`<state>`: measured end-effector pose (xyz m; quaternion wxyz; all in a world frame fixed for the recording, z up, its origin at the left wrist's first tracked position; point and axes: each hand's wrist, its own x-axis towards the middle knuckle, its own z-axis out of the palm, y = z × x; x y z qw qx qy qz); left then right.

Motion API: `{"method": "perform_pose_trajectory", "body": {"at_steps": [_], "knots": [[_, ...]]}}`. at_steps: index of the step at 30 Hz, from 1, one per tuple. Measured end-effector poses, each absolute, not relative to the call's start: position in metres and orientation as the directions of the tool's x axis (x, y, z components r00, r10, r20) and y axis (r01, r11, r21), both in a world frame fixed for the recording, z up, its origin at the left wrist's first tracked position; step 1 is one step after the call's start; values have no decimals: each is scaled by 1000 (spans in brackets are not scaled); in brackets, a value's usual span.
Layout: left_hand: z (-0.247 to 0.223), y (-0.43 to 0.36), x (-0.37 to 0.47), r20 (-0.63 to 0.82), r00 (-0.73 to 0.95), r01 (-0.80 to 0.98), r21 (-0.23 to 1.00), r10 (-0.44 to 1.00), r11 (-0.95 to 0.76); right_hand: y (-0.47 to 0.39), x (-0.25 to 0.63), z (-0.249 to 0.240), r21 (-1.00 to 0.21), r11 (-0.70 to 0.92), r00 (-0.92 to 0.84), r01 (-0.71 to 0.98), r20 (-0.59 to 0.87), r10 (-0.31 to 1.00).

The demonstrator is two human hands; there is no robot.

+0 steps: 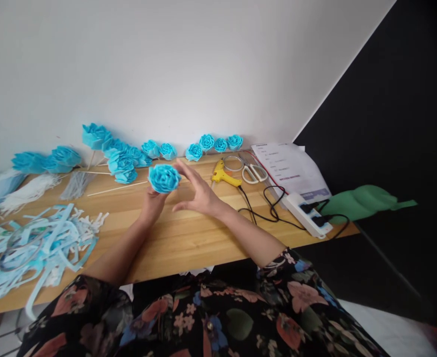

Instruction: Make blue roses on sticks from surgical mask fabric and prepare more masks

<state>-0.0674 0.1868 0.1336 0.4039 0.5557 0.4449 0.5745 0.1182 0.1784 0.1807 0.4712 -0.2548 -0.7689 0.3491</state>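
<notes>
A blue artificial flower [164,178] with layered, ruffled petals is held up over the wooden table, its face turned toward me. My left hand [153,204] is closed beneath the bloom and holds it from below; the petals hide some of its fingers. Beside the bloom, my right hand [199,194] is open, thumb and fingers spread wide. Its fingertips come up to the right edge of the petals; whether they touch I cannot tell. Behind the left hand, a thin pale stick [117,188] lies on the table.
More blue flowers [120,163] line the wall. Pale strip scraps [47,248] heap at left, near white strings [28,193]. To the right lie a yellow glue gun [225,174], white-handled scissors [254,173], papers [290,168], a power strip [307,215] with black cables, and a green roll [363,202].
</notes>
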Motion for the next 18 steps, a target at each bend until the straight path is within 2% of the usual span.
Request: {"method": "perform_pose_trajectory", "body": {"at_steps": [4,8,12,18], "knots": [[148,180,-65,274,33,-123,955,961,-268,179,125,187,-782,623,-412,-3,569,712],[147,176,-61,213,185,-238,957,959,-167,183,129,186,-812,583,-382,-16,544,747],[138,175,-59,149,297,-273,960,943,-66,190,128,176,-879,476,-346,-33,457,820],[132,173,-58,97,399,-238,971,912,1,199,128,165,-916,362,-320,-174,401,859]]}}
